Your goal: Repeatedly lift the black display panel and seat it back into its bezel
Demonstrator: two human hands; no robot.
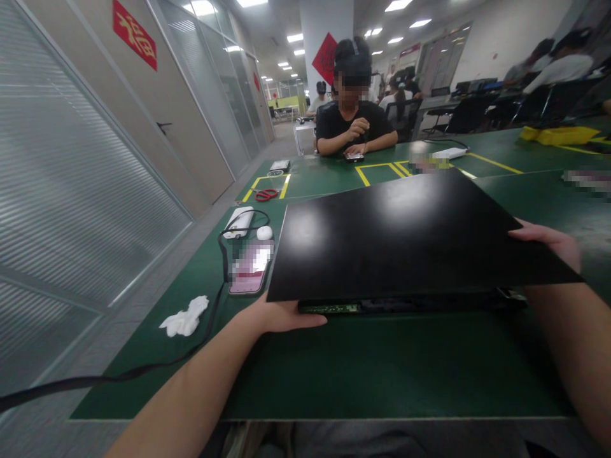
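A large, glossy black flat panel (382, 242) is held tilted over the table in front of me. My right hand (548, 242) grips its right edge, the thumb lying on the top face and the other fingers hidden beneath. At the near left corner, my left hand (281, 315) reaches under the panel with its thumb stretched out along the front; its fingers are hidden. Below the panel's near edge shows a dark strip with a green circuit board (334, 308) beside my left thumb. Whether that strip is fixed to the panel I cannot tell.
Left of the panel lie a phone (251, 267), a white earbud case (264, 233), a white device (238, 222), a black strap (217, 312) and crumpled tissue (186, 318). Red-handled scissors (266, 195) lie farther back. Across the green table (382, 369) sits a person (356, 121) handling a small object.
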